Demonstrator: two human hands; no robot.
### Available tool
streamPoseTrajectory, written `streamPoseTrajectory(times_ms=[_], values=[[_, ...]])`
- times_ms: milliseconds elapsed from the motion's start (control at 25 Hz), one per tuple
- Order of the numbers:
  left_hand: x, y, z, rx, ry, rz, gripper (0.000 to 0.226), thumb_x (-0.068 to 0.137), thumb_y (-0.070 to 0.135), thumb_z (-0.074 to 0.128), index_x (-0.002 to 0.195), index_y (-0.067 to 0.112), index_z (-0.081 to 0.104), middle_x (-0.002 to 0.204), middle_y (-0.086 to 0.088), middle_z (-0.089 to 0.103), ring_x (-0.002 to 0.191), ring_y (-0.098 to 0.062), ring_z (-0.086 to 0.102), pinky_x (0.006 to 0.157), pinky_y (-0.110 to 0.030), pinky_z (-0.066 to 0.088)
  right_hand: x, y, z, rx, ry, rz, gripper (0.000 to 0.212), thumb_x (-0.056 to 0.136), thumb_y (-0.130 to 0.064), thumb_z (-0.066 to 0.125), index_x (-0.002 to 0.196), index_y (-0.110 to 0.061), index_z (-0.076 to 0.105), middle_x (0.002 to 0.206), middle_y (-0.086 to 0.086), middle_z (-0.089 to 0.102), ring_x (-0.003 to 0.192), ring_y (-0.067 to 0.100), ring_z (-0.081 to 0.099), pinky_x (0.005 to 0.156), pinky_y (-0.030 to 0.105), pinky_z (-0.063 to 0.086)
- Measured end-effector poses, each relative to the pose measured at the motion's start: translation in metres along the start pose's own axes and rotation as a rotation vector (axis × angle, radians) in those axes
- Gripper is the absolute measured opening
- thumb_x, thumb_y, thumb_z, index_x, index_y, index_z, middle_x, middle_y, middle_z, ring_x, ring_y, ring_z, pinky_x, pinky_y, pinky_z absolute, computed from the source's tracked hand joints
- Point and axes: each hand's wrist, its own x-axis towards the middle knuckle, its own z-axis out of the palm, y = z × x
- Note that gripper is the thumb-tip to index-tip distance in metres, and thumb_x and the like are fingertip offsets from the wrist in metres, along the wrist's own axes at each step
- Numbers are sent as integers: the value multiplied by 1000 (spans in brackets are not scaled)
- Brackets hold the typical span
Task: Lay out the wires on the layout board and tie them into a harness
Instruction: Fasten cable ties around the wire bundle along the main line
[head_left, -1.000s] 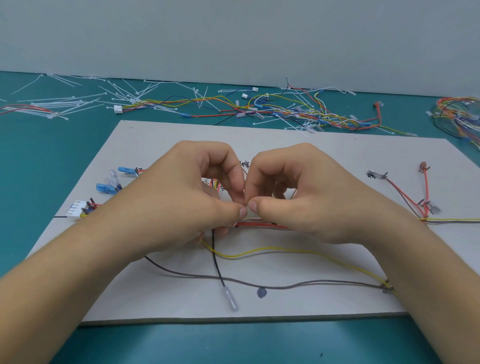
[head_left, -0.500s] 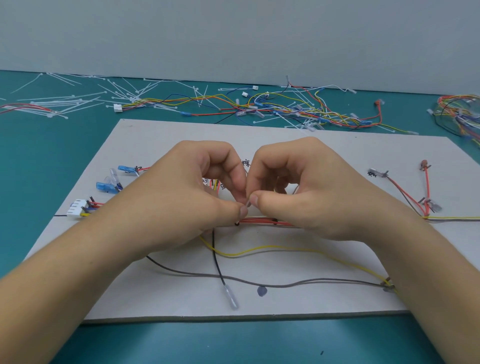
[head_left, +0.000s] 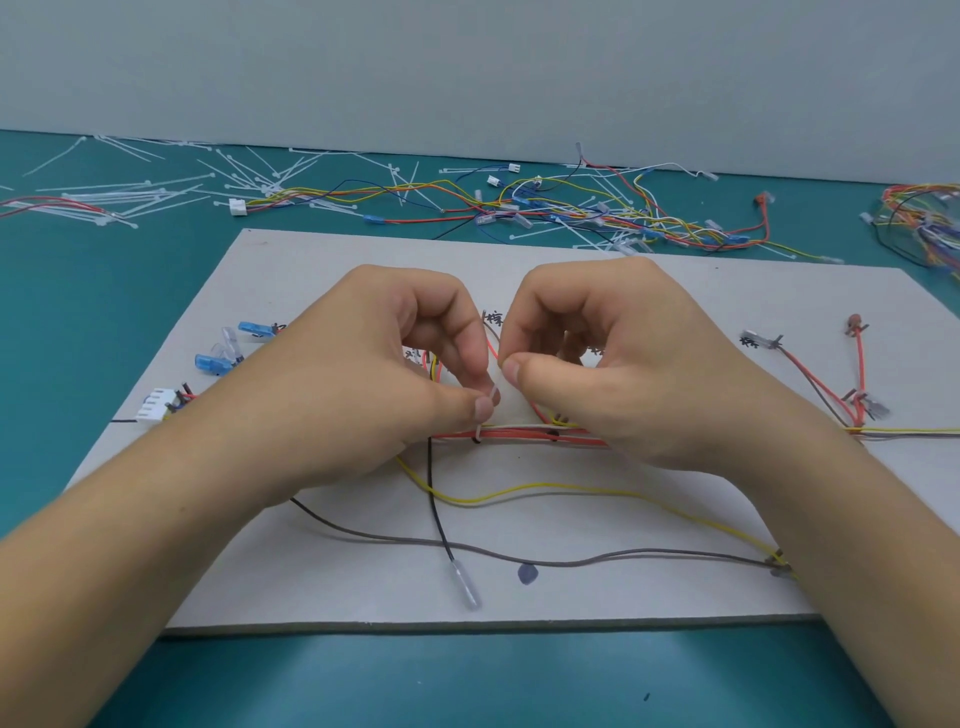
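A grey layout board (head_left: 649, 291) lies on the teal table with wires spread over it. A red, white and yellow wire bundle (head_left: 524, 434) runs across its middle. A white cable tie (head_left: 480, 427) loops round the bundle. My left hand (head_left: 363, 384) pinches the tie's end between thumb and forefinger just above the bundle. My right hand (head_left: 618, 374) hovers to the right of it, thumb and forefinger pinched together on the tie's thin tail. Loose yellow (head_left: 545, 488), grey (head_left: 571, 561) and black (head_left: 439, 514) wires lie nearer me.
Blue terminals (head_left: 213, 364) and a white connector (head_left: 153, 410) sit at the board's left. Red wires with terminals (head_left: 857, 374) lie at its right. Behind the board are scattered white cable ties (head_left: 156, 187), a tangle of coloured wires (head_left: 597, 213) and another bundle (head_left: 924, 218) far right.
My hands have drawn slightly apart: the right one rose up and right, pulling the tie's tail, and the loop round the bundle now shows.
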Motion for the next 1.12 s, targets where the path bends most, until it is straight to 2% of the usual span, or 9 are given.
streamPoseTrajectory(times_ms=[160, 360, 440, 760, 960, 1120], values=[[0, 0, -1, 27, -4, -13, 23, 75, 10, 86, 81, 23, 68, 83, 6, 79, 55, -13, 63, 69, -36, 54, 1, 0, 0, -21, 32, -14, 14, 81, -7, 64, 74, -19, 66, 64, -9, 63, 59, 10, 58, 55, 28, 47], [1, -2, -1, 71, -33, 4, 23, 75, 12, 86, 81, 26, 68, 84, 9, 78, 44, -4, 53, 49, -11, 40, 1, 0, 1, -30, 60, -18, 14, 81, -7, 64, 74, -19, 66, 66, -6, 64, 61, 10, 58, 57, 33, 49], [1, -3, -1, 83, -52, 22, 22, 75, 12, 84, 80, 26, 68, 85, 10, 77, 41, -3, 47, 46, -7, 36, 1, 0, 0, -23, 70, -16, 13, 81, -6, 64, 75, -18, 67, 66, -6, 64, 61, 9, 57, 57, 35, 49], [-1, -2, 3, 195, -104, 96, 20, 79, 14, 75, 82, 29, 63, 89, 14, 73, 38, -1, 43, 46, -8, 36, 0, -2, -1, 2, 112, -23, 15, 82, 0, 65, 77, -14, 66, 65, -7, 62, 58, 9, 56, 54, 38, 49], [0, 0, 6, 188, -103, 42, 35, 81, 13, 73, 93, 38, 51, 90, 15, 75, 38, -5, 42, 44, -13, 36, 0, -5, -3, 18, 179, -15, 12, 80, -4, 63, 74, -15, 65, 65, -5, 63, 58, 7, 55, 54, 37, 49], [0, 2, 8, 254, -96, 34, 34, 81, 13, 73, 92, 37, 52, 89, 18, 74, 39, -2, 44, 48, -18, 37, 0, -6, -4, -12, 222, -31, 12, 81, -1, 63, 75, -12, 65, 67, -6, 62, 60, 7, 55, 56, 41, 49]])
